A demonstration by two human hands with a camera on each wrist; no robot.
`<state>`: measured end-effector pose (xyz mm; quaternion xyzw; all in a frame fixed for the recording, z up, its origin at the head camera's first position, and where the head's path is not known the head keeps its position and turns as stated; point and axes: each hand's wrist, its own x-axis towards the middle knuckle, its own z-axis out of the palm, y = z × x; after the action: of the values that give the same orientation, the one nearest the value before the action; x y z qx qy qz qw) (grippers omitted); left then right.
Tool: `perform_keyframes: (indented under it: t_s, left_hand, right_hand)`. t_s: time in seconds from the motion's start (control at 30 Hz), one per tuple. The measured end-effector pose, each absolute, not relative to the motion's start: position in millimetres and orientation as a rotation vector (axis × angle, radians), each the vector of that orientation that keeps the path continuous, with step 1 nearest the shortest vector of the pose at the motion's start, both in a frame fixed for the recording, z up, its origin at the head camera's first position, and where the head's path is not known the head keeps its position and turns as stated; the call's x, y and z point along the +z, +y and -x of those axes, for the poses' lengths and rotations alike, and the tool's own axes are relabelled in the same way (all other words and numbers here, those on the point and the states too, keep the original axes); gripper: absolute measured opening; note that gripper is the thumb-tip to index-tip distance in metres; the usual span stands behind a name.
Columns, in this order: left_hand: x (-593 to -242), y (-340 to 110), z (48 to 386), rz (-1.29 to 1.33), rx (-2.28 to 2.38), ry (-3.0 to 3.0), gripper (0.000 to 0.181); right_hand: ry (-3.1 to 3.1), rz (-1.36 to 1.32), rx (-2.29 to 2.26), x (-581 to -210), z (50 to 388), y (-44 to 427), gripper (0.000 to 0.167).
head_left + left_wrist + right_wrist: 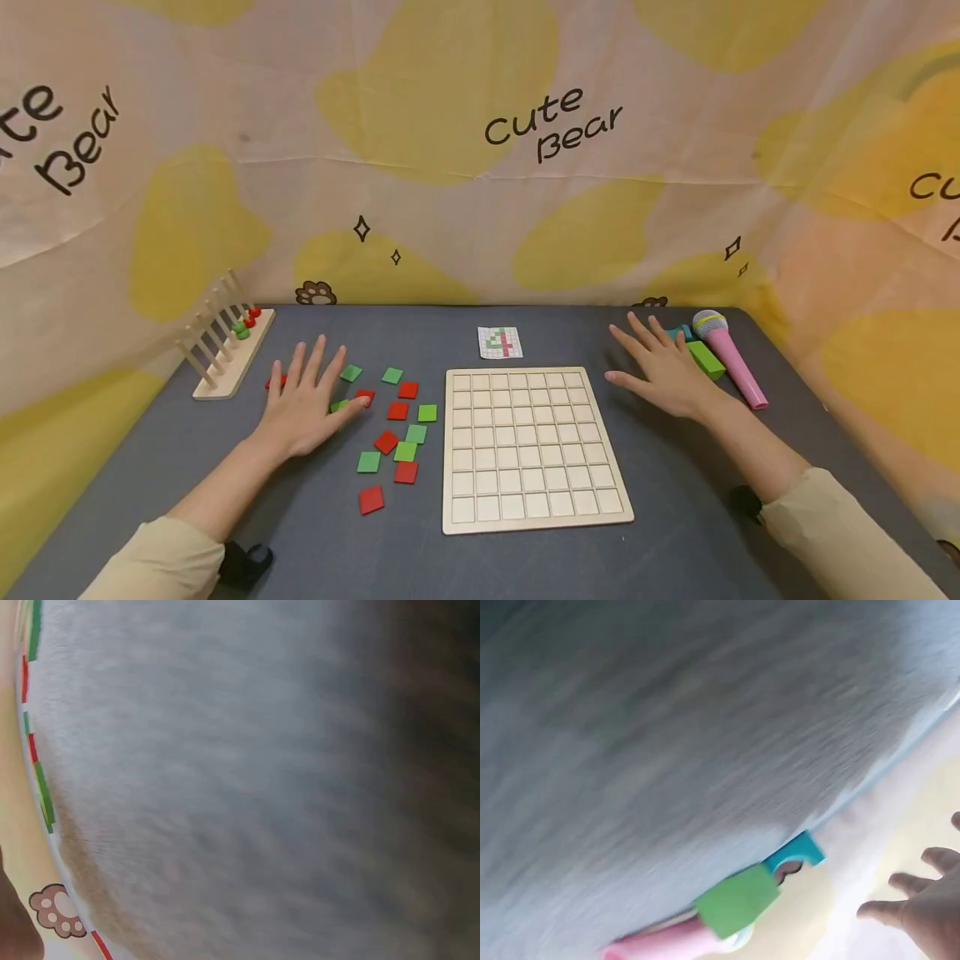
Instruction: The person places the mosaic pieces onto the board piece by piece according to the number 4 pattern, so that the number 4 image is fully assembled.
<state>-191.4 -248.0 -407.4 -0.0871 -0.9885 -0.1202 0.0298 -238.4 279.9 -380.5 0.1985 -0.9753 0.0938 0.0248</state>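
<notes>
Head view: how much room around the grid board (531, 456)?

"Left edge, little slack: the nearest green tile (427, 413) lies just beside it, not touching. Right edge: grey tabletop (667, 475) stretches between it and the right hand (663, 379), continuing along the board's near side."

"State of both hands?"

"Left hand (303, 412), left of the board: fingers spread, released. Its thumb overlaps a red tile (365, 392); contact, I cannot tell. Right hand, right of the board's far corner: also spread, released, near a green block (707, 359) and pink microphone (738, 367)."

"Appearance?"

"Tiles: thin squares, red and green, scattered left of the board at mixed angles, some partly behind the left hand. Board: flat, pale wood, square cells. Just beyond its far edge, a paper card (500, 342) bears a green-and-red pattern. Farther left of the board, a pegged rack (242, 356)."
</notes>
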Motion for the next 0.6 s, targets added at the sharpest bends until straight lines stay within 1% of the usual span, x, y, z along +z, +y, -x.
perform_keyframes:
  t_s: [0.13,0.33,0.4,0.47,0.6]
  left_hand:
    - [-403.5,-247.5,201.7,0.321,-0.474,-3.001,0.086]
    - [-398.0,-246.0,219.5,0.327,-0.659,-2.925,0.05]
    - [-396.3,-247.0,223.4,0.322,-0.68,-2.914,0.042]
    - [-394.5,-247.7,225.9,0.327,-0.69,-2.911,0.039]
    - [-393.6,-249.4,228.9,0.351,-0.702,-2.924,0.037]
  right_hand:
    - [-3.027,-0.678,0.466,-379.2,242.8,265.6,0.079]
    - [-3.032,-0.801,0.745,-379.7,247.0,242.9,0.073]
    - [-3.042,-0.831,0.82,-379.3,247.5,236.7,0.07]
    - [-3.07,-0.842,0.871,-379.1,247.5,232.1,0.07]
    - [-3.144,-0.84,0.913,-380.0,247.4,229.4,0.073]
